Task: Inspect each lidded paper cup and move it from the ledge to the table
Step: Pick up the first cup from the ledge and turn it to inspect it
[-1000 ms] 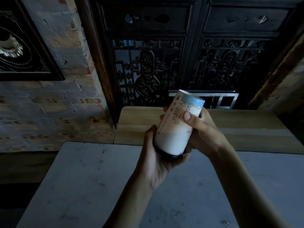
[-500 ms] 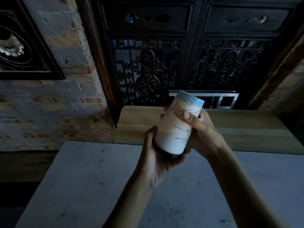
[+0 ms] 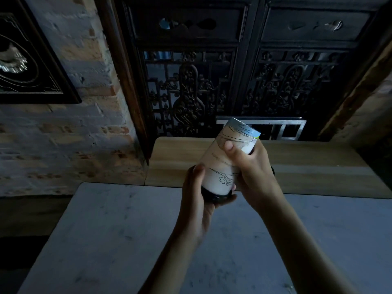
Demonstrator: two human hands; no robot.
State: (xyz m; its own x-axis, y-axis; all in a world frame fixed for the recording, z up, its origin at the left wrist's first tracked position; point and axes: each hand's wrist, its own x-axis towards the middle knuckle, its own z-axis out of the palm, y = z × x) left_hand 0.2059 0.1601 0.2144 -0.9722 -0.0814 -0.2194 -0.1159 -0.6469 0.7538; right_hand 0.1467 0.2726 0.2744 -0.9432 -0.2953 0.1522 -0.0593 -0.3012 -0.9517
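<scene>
A tall white paper cup [image 3: 220,166] with line drawings, a blue band at one end and a black lid at the other is held tilted in the air, lid end down toward me. My left hand [image 3: 199,200] cups the black lid end from below. Around the cup's upper right side wraps my right hand [image 3: 250,166], thumb across the print. The cup hangs above the join between the wooden ledge [image 3: 307,164] and the grey table [image 3: 118,240].
A brick wall [image 3: 70,145] rises at the left with a dark framed picture [image 3: 31,64]. Behind the ledge stands a dark carved wooden screen [image 3: 222,77] with a metal frame [image 3: 282,128] at its foot.
The cup has been turned in both hands, showing different print, and has tipped a little further to the right. Hands stay in about the same place.
</scene>
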